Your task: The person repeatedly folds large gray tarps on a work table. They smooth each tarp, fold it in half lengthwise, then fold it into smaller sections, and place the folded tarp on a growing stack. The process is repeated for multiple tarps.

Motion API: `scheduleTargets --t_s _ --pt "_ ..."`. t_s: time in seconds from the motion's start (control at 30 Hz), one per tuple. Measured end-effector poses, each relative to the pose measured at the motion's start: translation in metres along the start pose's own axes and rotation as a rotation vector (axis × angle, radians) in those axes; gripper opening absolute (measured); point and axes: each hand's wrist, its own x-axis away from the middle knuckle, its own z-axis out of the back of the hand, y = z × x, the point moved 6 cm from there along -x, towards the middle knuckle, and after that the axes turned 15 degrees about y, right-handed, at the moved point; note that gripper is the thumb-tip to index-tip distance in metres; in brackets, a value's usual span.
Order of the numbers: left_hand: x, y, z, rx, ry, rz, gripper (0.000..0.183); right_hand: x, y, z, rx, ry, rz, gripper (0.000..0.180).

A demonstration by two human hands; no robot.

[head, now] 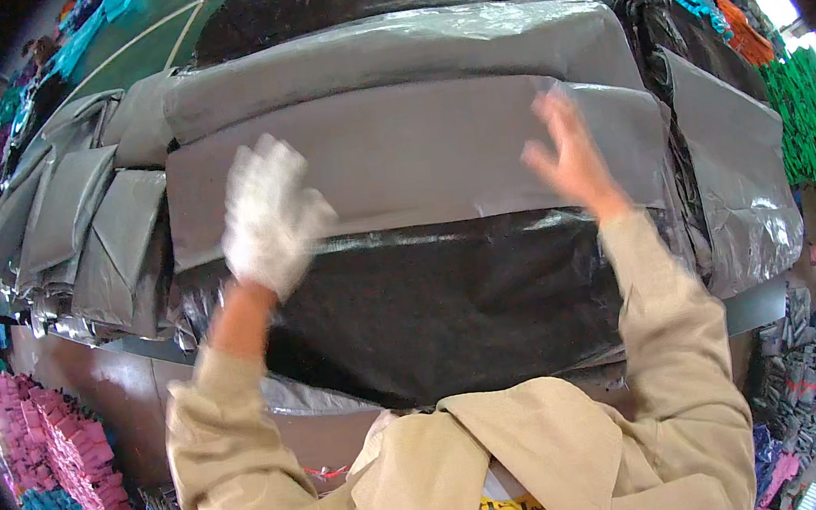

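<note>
A large folded sheet of grey plastic film (397, 158), black on its other side (445, 311), lies across the table before me. My left hand (271, 214), in a white glove, is over the left part of the grey fold with its fingers apart. Bare, with thumb and fingers spread, my right hand (570, 150) is over the fold's right part. Both hands are blurred, and whether they touch the film I cannot tell. Neither holds anything. Behind the fold runs another grey folded band (392, 53).
Folded grey plastic pieces (71, 210) are stacked at the left, and a grey and black folded piece (734, 172) lies at the right. Pink bundles (72, 452) stand at the lower left, green strips (811, 114) at the far right. The green tabletop (158, 49) shows at the back.
</note>
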Motion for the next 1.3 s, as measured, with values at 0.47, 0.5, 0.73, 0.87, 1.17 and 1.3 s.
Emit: scheduleTargets --t_s 0.47,0.5,0.73,0.87,1.17,1.3 --pt "0.14 0.022 -0.075 -0.024 -0.687 0.01 0.06 0.146 -0.052 -0.036 0.294 -0.527 0.04 0.087" --pt "0.136 0.031 -0.066 -0.05 -0.66 0.03 0.06 0.15 -0.074 -0.016 0.182 -0.469 0.101 0.094" --pt "0.166 0.122 0.021 0.174 -0.623 -0.176 0.082 0.236 -0.098 0.024 0.327 -0.966 0.133 0.079" --pt "0.187 0.109 0.021 0.136 -0.619 -0.146 0.072 0.214 -0.077 0.029 -0.045 -0.642 0.053 0.041" --pt "0.191 0.088 0.005 0.456 -0.55 0.165 0.031 0.227 -0.064 0.013 -0.116 -0.859 -0.179 0.046" --pt "0.183 0.088 0.01 0.309 -0.269 0.184 0.021 0.215 -0.077 0.015 0.054 -0.622 0.06 0.047"
